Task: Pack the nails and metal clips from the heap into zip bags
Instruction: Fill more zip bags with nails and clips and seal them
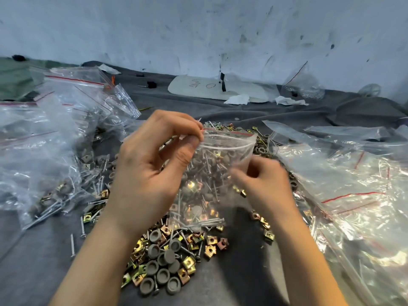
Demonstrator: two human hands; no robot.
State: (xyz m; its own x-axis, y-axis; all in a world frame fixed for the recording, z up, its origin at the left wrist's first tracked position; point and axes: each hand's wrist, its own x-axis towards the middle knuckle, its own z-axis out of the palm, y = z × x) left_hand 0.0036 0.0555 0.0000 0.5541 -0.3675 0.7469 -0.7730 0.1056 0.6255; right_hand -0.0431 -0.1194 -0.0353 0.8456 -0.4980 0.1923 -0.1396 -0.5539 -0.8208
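Note:
A clear zip bag (225,151) with a red line at its mouth hangs open over the heap (174,255) of nails, brass-coloured metal clips and grey round caps on the dark cloth. My left hand (152,171) pinches the bag's upper left rim between thumb and fingers. My right hand (262,184), blurred, has its fingers curled against the bag's lower right side; a small brass clip (242,193) shows just below its fingers. Several nails lie in the bottom of the bag (203,221).
Filled zip bags are piled at the left (44,133). Empty clear bags lie at the right (353,195). A pale board (207,87) and crumpled tissues (238,99) lie by the stained wall (198,29) at the back.

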